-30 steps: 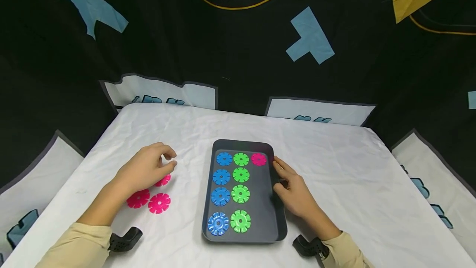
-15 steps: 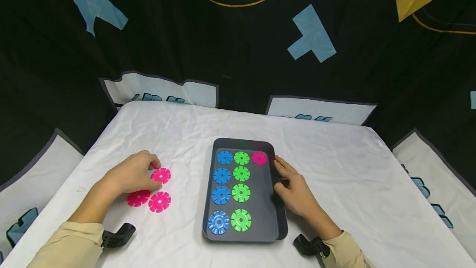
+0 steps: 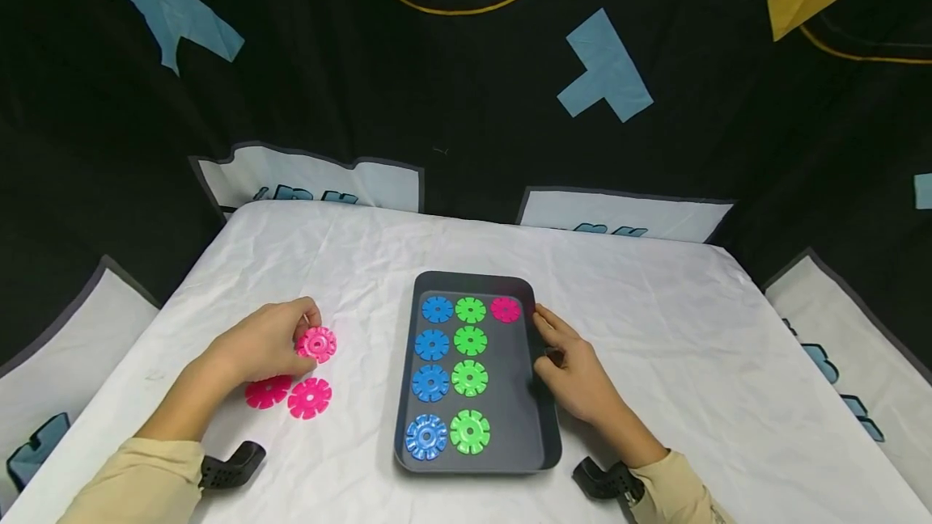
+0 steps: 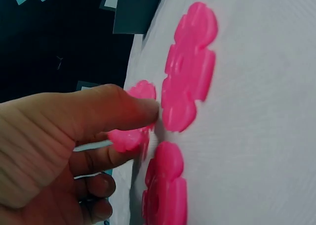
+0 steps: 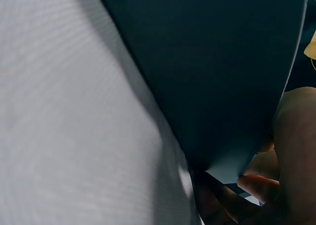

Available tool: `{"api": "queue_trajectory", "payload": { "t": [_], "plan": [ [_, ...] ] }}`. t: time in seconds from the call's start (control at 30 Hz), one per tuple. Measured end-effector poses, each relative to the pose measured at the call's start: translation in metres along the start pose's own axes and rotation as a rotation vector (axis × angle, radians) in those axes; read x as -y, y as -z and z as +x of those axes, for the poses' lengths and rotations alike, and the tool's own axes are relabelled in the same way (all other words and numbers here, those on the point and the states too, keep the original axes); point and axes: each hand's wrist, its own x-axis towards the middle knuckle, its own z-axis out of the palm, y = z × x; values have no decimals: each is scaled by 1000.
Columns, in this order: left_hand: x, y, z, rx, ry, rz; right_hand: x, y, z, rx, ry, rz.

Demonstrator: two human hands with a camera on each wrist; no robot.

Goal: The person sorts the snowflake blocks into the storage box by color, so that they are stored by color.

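Note:
My left hand [image 3: 265,344] pinches a pink notched disc [image 3: 318,344] between thumb and fingers, the disc tilted in the grasp. Two more pink discs lie close by on the white cloth, one [image 3: 310,399] in plain sight and the other [image 3: 268,392] partly under the hand. On the right, my right hand [image 3: 578,366] holds the side of a dark grey tray [image 3: 513,427], its thumb at the rim. Inside the tray are a column of blue discs [image 3: 430,383], a column of green discs [image 3: 469,378] and a single pink disc [image 3: 506,310] at the far right corner.
White cloth [image 3: 699,378] covers the table around the tray. Behind its far edge hangs a black curtain [image 3: 451,103] with blue and yellow patches. Black wrist-camera mounts stick out near both forearms, on the left [image 3: 235,467] and right [image 3: 600,482].
My left hand has moved down and left to the farthest loose pink disc and now pinches it, tilting it. The right hand stays at the tray's side.

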Motion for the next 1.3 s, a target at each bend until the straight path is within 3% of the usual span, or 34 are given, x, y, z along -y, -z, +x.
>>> {"api": "queue_trajectory", "payload": {
  "t": [0.23,0.5,0.83,1.03,1.3],
  "plan": [
    [-4,-4,1,-7,-23,19,-1,-1,0,-2,0,5],
    [-3,-3,3,28,-81,-24,0,0,0,-6,1,4],
    [-3,-6,5,29,-97,-57,2,0,0,-2,-10,10],
    [-6,-7,8,-25,-119,-58,2,1,0,-6,-9,9],
    [-19,-6,17,-121,-104,-49,3,1,0,1,-11,12]
  ]
}}
